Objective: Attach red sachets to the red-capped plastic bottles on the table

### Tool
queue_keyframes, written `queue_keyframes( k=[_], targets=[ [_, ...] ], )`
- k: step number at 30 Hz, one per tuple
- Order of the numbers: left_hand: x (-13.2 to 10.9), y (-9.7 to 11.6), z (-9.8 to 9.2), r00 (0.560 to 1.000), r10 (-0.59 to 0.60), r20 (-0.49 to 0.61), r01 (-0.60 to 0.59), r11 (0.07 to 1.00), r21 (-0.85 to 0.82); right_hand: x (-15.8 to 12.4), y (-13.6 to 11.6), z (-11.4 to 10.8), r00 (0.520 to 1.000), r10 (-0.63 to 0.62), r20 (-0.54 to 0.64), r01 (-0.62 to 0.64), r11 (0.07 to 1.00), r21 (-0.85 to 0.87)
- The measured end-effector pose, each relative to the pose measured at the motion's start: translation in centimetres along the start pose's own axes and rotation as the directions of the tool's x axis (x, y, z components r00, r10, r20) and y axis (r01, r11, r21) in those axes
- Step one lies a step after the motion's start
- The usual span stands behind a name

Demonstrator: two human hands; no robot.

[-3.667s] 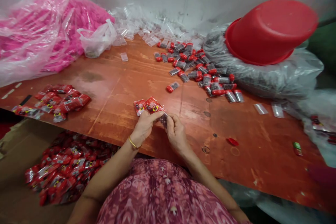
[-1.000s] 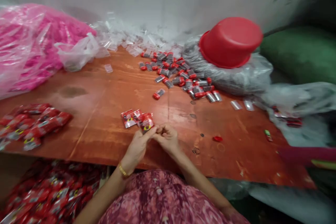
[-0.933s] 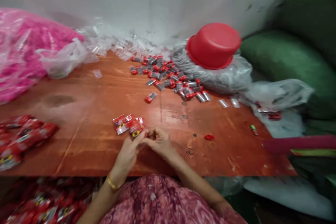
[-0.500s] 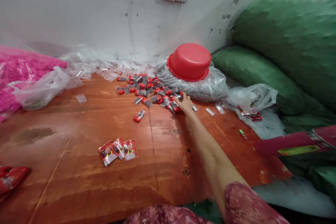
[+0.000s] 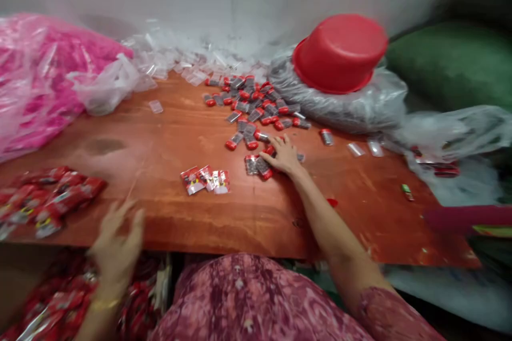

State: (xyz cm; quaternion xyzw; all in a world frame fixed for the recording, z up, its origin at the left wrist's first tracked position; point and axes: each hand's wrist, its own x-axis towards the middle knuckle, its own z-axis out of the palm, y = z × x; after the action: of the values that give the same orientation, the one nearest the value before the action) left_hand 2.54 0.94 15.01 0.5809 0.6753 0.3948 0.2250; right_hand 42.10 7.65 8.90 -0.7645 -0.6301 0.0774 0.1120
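Note:
My right hand [image 5: 283, 154] rests with spread fingers over several small red-and-black packets [image 5: 264, 168] near the middle of the wooden table [image 5: 216, 224]. Part of what lies beneath its palm is hidden. Behind it spreads a pile of similar packets [image 5: 256, 104]. My left hand [image 5: 118, 237], blurred, is over the table's front edge with its fingers apart and nothing in them. Between the hands lie flat red printed sachets [image 5: 196, 180], overlapping. A heap of filled red packages [image 5: 52, 197] is on the table at the left.
A red basin [image 5: 342, 53] sits upside down on a grey-filled plastic bag [image 5: 332, 104]. Pink material in clear plastic [image 5: 52, 74] is at the left. Clear small bags [image 5: 196, 75] line the wall. More red packages [image 5: 60, 303] lie below the table's edge. Green sacks [image 5: 456, 64] stand right.
My right hand has come nearer the front edge, and several packets now lie closer with it. My left hand has come into view. The view has shifted down and left.

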Motion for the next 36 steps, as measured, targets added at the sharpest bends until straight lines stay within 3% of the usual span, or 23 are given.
queue_keyframes(
  k=[1,3,5,8,13,17,19,21,24,27,30,32,34,36],
  targets=[
    [-0.2,0.2,1.3,0.987,0.16,0.005,-0.16,0.986,0.038,-0.6,0.1,0.2,0.999,-0.043,0.006,0.043,0.999,-0.015],
    [-0.4,1.0,4.3,0.917,0.354,0.182,-0.373,0.924,0.082,-1.7,0.1,0.5,0.996,-0.081,-0.031,0.08,0.996,-0.041],
    [-0.3,2.1,7.3,0.849,0.414,0.327,-0.468,0.878,0.103,-3.1,-0.2,0.5,0.987,-0.082,-0.137,0.075,0.996,-0.053],
    [0.3,3.2,10.7,0.803,0.411,0.433,-0.511,0.848,0.143,-5.6,-1.4,0.4,0.951,-0.111,-0.288,0.112,0.994,-0.012],
    [1.2,3.2,13.1,0.802,0.379,0.461,-0.519,0.825,0.224,-9.2,-4.5,0.9,0.9,-0.223,-0.375,0.285,0.951,0.119],
    [1.2,2.7,13.3,0.819,0.38,0.43,-0.527,0.795,0.3,-11.0,-6.8,1.7,0.86,-0.271,-0.432,0.392,0.894,0.219],
    [1.1,2.8,13.2,0.833,0.38,0.403,-0.519,0.789,0.328,-11.4,-7.9,1.9,0.866,-0.273,-0.418,0.412,0.864,0.29],
    [1.0,2.9,12.9,0.859,0.366,0.357,-0.484,0.807,0.338,-11.3,-9.1,2.0,0.91,-0.223,-0.349,0.361,0.84,0.404],
    [1.0,3.6,12.3,0.898,0.33,0.29,-0.414,0.858,0.304,-10.1,-11.0,2.3,0.988,-0.073,-0.135,0.143,0.759,0.636],
    [0.7,4.4,11.7,0.908,0.323,0.266,-0.383,0.899,0.215,-8.5,-12.9,2.6,0.999,-0.002,0.034,-0.028,0.533,0.846],
    [0.3,4.9,11.2,0.924,0.3,0.235,-0.324,0.943,0.069,-7.6,-14.2,2.6,1.0,-0.001,0.018,-0.017,0.331,0.944],
    [0.2,5.0,10.9,0.956,0.205,0.211,-0.192,0.978,-0.079,-7.5,-14.4,2.3,1.0,-0.001,-0.009,0.009,0.298,0.955],
    [0.1,5.0,10.6,0.96,0.045,0.275,0.028,0.966,-0.256,-7.8,-14.3,2.0,1.0,-0.007,-0.026,0.027,0.319,0.947],
    [0.1,5.2,10.4,0.893,-0.096,0.44,0.284,0.879,-0.384,-8.2,-14.1,1.8,0.999,-0.005,-0.05,0.049,0.358,0.933]
  ],
)
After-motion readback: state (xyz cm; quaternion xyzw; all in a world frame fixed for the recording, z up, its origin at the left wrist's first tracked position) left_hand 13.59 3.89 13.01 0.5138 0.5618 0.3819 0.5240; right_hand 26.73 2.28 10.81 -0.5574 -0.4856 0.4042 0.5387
